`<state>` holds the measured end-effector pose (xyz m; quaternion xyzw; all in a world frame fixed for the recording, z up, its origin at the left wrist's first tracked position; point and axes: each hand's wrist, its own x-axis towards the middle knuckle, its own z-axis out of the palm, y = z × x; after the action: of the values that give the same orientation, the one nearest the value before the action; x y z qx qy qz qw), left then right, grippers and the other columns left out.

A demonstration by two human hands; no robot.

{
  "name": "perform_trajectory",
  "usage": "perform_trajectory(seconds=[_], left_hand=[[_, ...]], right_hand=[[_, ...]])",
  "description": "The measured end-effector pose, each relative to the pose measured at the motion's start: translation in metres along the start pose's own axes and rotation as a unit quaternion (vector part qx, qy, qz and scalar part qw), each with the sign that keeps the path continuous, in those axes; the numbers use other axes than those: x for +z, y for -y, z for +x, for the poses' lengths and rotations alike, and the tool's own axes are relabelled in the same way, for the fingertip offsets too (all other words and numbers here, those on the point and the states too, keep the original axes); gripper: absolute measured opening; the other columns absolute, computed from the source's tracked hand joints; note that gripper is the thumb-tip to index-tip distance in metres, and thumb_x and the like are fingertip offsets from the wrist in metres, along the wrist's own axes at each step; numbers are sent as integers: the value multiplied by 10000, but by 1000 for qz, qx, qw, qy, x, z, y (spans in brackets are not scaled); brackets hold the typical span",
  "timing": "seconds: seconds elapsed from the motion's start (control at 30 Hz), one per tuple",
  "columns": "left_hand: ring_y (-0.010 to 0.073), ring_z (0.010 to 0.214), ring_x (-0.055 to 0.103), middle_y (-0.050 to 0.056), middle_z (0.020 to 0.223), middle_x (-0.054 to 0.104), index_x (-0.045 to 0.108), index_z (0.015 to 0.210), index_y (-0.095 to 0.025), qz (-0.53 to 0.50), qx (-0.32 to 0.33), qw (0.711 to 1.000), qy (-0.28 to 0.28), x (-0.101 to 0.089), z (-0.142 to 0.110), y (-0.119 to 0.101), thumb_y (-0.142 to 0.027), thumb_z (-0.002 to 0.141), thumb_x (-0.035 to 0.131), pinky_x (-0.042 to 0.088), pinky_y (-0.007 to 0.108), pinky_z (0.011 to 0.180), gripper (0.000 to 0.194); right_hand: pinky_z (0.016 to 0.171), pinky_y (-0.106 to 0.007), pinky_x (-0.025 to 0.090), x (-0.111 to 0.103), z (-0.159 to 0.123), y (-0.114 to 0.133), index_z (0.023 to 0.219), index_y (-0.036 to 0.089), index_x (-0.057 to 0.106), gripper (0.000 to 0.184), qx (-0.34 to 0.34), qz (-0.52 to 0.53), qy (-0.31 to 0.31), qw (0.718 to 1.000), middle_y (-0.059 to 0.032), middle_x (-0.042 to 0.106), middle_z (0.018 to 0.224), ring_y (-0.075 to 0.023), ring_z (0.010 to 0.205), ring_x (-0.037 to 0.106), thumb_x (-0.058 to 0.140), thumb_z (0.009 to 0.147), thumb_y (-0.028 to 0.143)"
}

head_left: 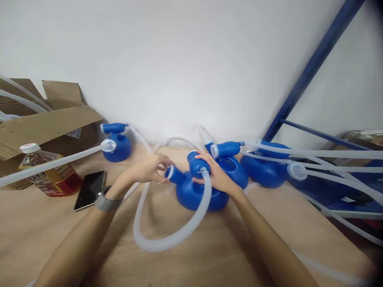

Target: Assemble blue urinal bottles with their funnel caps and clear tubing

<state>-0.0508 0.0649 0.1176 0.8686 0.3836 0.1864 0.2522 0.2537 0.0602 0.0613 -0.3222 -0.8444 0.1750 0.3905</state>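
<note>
A blue plastic jug (pixel 191 195) lies in the middle of the table, its short neck with a whitish rim pointing up to the left. My left hand (pixel 151 169) is at that rim, thumb and fingers apart and curved; whether the fingertips touch it I cannot tell. Above the jug's body, my right hand (pixel 220 175) grips a rounded blue plastic connector (pixel 198 165) from its right side. From a wire clip on the connector a translucent corrugated hose (pixel 179 241) loops down in front of the jug and back up to the left.
More blue jugs with connectors and hoses stand behind, such as one jug (pixel 121 149) at left and another (pixel 266 171) at right. Beside my left wrist lie a phone (pixel 89 189) and a drink bottle (pixel 49 175). A cardboard box (pixel 54 123) and a blue metal frame (pixel 311 67) flank the table.
</note>
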Motion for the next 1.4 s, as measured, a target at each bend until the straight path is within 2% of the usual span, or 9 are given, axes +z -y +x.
perform_trajectory(seconds=[0.17, 0.27, 0.47, 0.67, 0.83, 0.97, 1.03, 1.23, 1.4], left_hand=[[246, 972, 715, 96, 1109, 730, 762, 1152, -175, -35, -8, 999, 12, 0, 1, 3, -309, 654, 858, 621, 316, 823, 524], [231, 829, 740, 63, 924, 778, 787, 1043, -157, -24, -43, 999, 15, -5, 0, 2, -363, 687, 849, 584, 269, 708, 416], [236, 767, 749, 40, 847, 793, 777, 1075, -165, 46, -73, 994, -73, -25, -16, 0, -490, 709, 843, 541, 270, 676, 494], [271, 1026, 741, 102, 1171, 777, 624, 1402, -171, 94, -164, 978, 93, -4, -5, 43, -515, 802, 711, 549, 291, 841, 698], [301, 937, 743, 78, 1046, 797, 753, 1174, -204, 92, -161, 971, 149, 30, 13, 67, -413, 700, 802, 547, 324, 794, 521], [343, 1159, 688, 176, 1398, 671, 554, 1491, -162, 82, -140, 981, 105, 25, 10, 66, -405, 748, 785, 540, 379, 942, 816], [314, 1252, 649, 178, 1520, 581, 456, 1570, -170, 54, -114, 989, 73, 20, 7, 60, -448, 890, 654, 520, 385, 1019, 761], [287, 1382, 568, 107, 1514, 607, 552, 1508, -254, -207, -24, 974, -91, 32, 25, 24, -569, 1006, 521, 508, 409, 1089, 593], [284, 1197, 661, 113, 1399, 680, 696, 1324, -217, -232, -21, 967, -104, 49, 64, -3, -599, 996, 512, 582, 340, 853, 535]], right_hand=[[1281, -547, 324, 0, -1, 0, 1449, 350, 499, 741, -3, 6, 4, 1000, -98, 434, 1637, -330, 1552, 393, 862, 817, 482], [1286, -542, 315, -1, -1, 0, 1445, 351, 494, 731, -2, 6, 11, 1000, -98, 423, 1643, -327, 1559, 381, 857, 824, 484], [1290, -541, 303, -1, -1, -1, 1424, 334, 500, 716, 10, 12, 7, 1000, -110, 407, 1653, -323, 1563, 372, 870, 820, 436], [1302, -566, 270, -15, -2, 4, 1429, 347, 505, 788, 40, 42, 70, 996, -97, 291, 1728, -360, 1613, 252, 913, 763, 452], [1290, -575, 296, -11, -5, 4, 1487, 383, 481, 675, 31, 39, 74, 996, -64, 236, 1753, -344, 1636, 176, 799, 892, 394], [1286, -560, 313, -4, -4, 0, 1513, 368, 451, 764, 36, 57, 58, 996, -92, 278, 1732, -347, 1614, 255, 836, 854, 414], [1284, -545, 325, -3, -3, -1, 1521, 361, 437, 785, 45, 65, 72, 994, -98, 306, 1718, -338, 1609, 271, 841, 849, 409], [1313, -550, 249, -5, -3, 5, 1567, 391, 394, 796, 13, 46, 96, 994, -68, 243, 1752, -318, 1634, 198, 805, 888, 339], [1321, -563, 216, -4, -4, 7, 1564, 384, 416, 762, -26, 44, 101, 994, -60, 211, 1766, -319, 1639, 170, 790, 904, 320]])
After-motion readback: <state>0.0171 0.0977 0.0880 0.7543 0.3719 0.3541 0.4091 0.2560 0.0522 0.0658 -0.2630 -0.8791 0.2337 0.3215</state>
